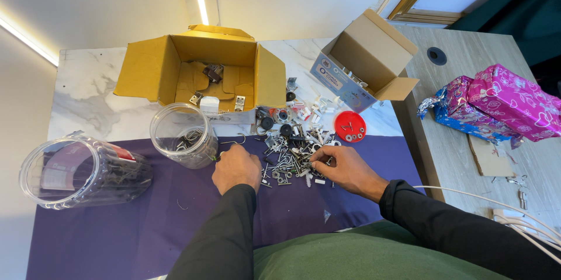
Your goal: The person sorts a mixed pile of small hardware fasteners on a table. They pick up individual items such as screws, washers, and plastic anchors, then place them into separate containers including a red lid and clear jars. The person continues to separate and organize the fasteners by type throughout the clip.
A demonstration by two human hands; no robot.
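Note:
A heap of mixed small hardware (292, 154), screws, hooks, wall plugs and clips, lies on a purple cloth (117, 221). My right hand (345, 169) rests at the heap's right edge, fingertips pinching among the pieces; what it grips is too small to tell. My left hand (236, 168) sits curled at the heap's left, knuckles up, next to a clear plastic jar (181, 135) holding metal hooks. A metal hook (234, 141) lies just beyond the left hand's fingers.
A second clear jar (76, 170) lies on its side at the left. An open yellow cardboard box (198, 69) and a smaller open box (365, 61) stand behind. A red lid (349, 126) holds washers. Wrapped gifts (497, 104) sit on the wooden desk at the right.

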